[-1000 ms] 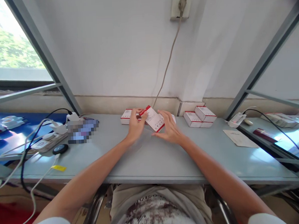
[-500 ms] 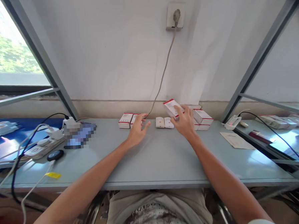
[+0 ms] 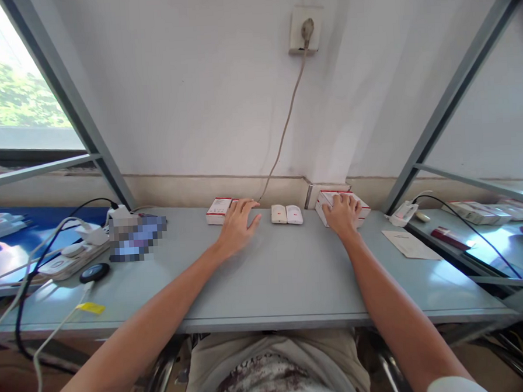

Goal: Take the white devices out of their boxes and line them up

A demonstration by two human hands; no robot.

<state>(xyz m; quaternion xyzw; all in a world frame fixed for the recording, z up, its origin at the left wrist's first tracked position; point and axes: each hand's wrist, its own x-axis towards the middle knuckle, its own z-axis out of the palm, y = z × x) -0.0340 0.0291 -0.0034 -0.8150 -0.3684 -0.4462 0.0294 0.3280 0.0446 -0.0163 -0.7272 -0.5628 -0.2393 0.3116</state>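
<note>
My left hand (image 3: 239,225) lies over a pair of small white boxes (image 3: 218,210) with red edges, covering most of the right-hand one. Its fingers are stretched out, the thumb stands apart, and it holds nothing. Farther right, my right hand (image 3: 343,214) rests on a stack of similar white boxes (image 3: 362,209), fingers spread across their tops. The hand hides part of the stack. Between my hands, two small devices lie side by side on the desk: a cream one (image 3: 279,214) and a white one (image 3: 294,215).
A grey desk (image 3: 274,277) meets the wall, where a cable hangs from an outlet (image 3: 306,30). To the left are a phone (image 3: 139,240), a power strip (image 3: 69,258), a round black puck (image 3: 94,272) and cords. On the right lie a paper sheet (image 3: 411,245) and white plug adapter (image 3: 403,213).
My right hand has moved right and down, bringing the raised white box to the stack by the wall. My left hand has barely moved over its boxes.
</note>
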